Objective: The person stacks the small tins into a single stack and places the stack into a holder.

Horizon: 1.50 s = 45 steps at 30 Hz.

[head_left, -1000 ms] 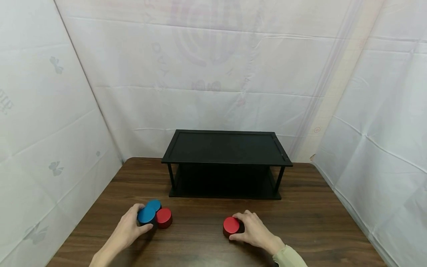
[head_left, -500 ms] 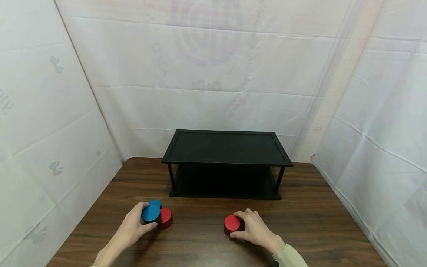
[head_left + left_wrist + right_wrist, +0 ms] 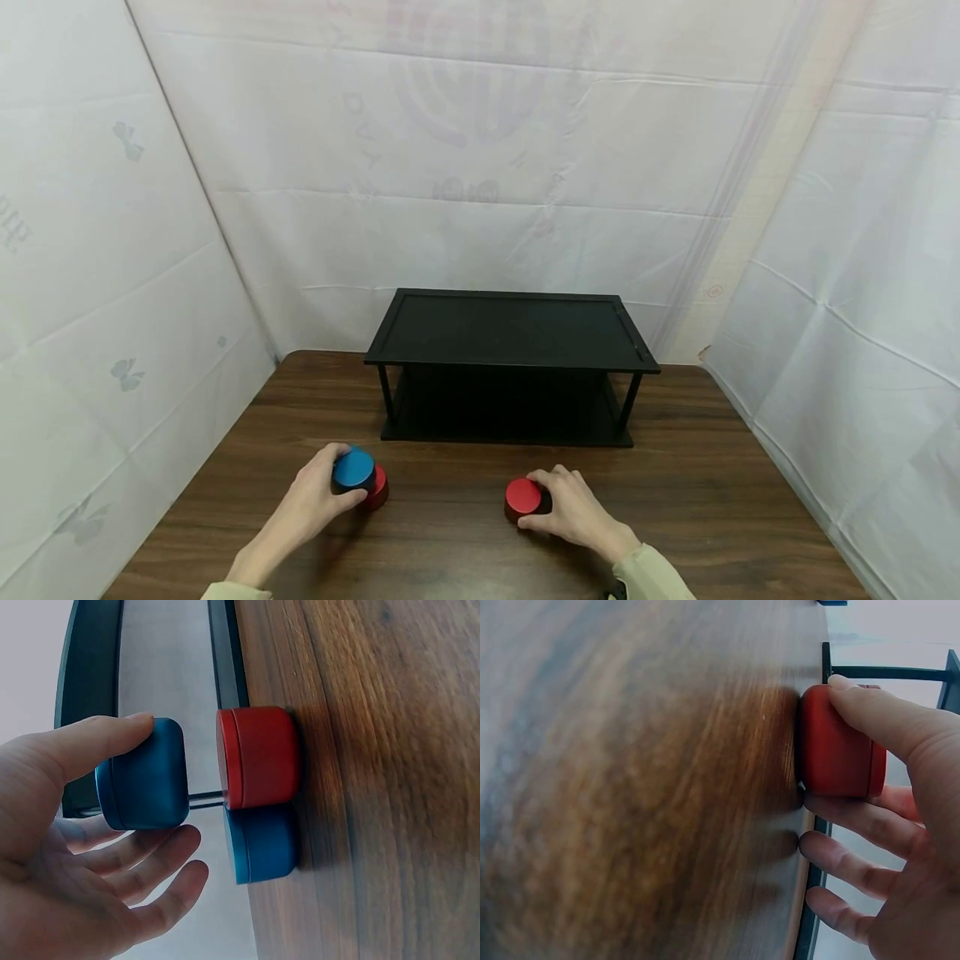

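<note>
My left hand (image 3: pixel 306 502) grips a round blue tin (image 3: pixel 355 468) between thumb and fingers. In the left wrist view that held tin (image 3: pixel 146 776) is raised off the table, with a gap to a red tin (image 3: pixel 262 757). A second blue tin (image 3: pixel 266 844) stands on the table touching that red tin; the head view hides it behind the held one. Over to the right, my right hand (image 3: pixel 576 510) pinches another red tin (image 3: pixel 522 497) by its sides. The right wrist view shows this tin (image 3: pixel 262 757) counterpart (image 3: pixel 836 746) at the tabletop, fingertips close to the wood.
A black two-level rack (image 3: pixel 510 331) stands at the back of the brown wooden table (image 3: pixel 442 533), behind both hands. White sheeting (image 3: pixel 480 167) hangs behind the table and along its left and right sides.
My left hand has raised the blue tin and carried it right and slightly away, now over the other tins. My right hand with its red tin has shifted only slightly.
</note>
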### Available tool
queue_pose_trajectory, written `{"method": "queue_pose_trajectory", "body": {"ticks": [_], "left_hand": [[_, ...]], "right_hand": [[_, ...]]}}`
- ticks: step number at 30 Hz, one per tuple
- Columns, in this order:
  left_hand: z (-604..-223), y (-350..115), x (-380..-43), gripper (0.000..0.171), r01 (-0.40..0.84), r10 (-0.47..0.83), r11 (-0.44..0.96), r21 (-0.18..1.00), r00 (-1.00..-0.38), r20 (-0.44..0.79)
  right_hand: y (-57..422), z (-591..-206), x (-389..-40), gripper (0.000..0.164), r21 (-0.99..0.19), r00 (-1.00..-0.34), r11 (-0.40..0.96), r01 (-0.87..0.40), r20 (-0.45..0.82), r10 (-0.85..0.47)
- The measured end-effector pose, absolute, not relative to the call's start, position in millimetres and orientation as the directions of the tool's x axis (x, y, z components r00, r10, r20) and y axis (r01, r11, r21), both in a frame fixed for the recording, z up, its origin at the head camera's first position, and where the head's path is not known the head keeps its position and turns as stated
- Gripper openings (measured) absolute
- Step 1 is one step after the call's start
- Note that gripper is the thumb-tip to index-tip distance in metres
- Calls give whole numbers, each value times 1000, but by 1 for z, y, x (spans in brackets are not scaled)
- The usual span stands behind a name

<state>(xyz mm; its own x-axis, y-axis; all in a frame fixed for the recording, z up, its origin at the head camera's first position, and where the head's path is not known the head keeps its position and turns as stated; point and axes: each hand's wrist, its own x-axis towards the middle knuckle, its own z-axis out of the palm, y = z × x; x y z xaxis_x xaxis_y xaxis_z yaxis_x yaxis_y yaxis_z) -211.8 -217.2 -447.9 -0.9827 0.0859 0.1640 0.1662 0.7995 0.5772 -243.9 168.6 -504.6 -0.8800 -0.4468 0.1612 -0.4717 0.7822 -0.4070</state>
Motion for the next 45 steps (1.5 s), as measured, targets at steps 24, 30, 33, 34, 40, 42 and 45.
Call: {"method": "queue_pose_trajectory", "body": {"ticks": [24, 30, 33, 34, 40, 42, 45], "left_hand": [[-444, -195, -220, 58, 215, 112, 772, 598, -972, 205], [-444, -192, -220, 58, 221, 118, 769, 600, -971, 207], [-444, -191, -220, 58, 222, 120, 768, 601, -971, 206], [-444, -190, -220, 58, 222, 120, 769, 599, -971, 207], [-445, -187, -221, 61, 218, 121, 775, 594, -972, 200], [-445, -187, -222, 62, 219, 123, 776, 592, -972, 198], [-446, -186, -223, 62, 222, 127, 777, 589, -972, 198]], "right_hand": [[170, -505, -243, 62, -420, -887, 786, -454, 132, -442], [170, -506, -243, 62, -420, -888, 786, -453, 132, -441], [170, -506, -243, 62, -423, -887, 784, -454, 134, -442], [170, -506, -243, 62, -425, -887, 783, -454, 134, -441], [170, -506, -243, 63, -429, -889, 783, -450, 135, -437], [170, -506, -243, 62, -427, -888, 783, -452, 138, -438], [169, -506, -244, 62, -426, -887, 782, -455, 142, -439]]}}
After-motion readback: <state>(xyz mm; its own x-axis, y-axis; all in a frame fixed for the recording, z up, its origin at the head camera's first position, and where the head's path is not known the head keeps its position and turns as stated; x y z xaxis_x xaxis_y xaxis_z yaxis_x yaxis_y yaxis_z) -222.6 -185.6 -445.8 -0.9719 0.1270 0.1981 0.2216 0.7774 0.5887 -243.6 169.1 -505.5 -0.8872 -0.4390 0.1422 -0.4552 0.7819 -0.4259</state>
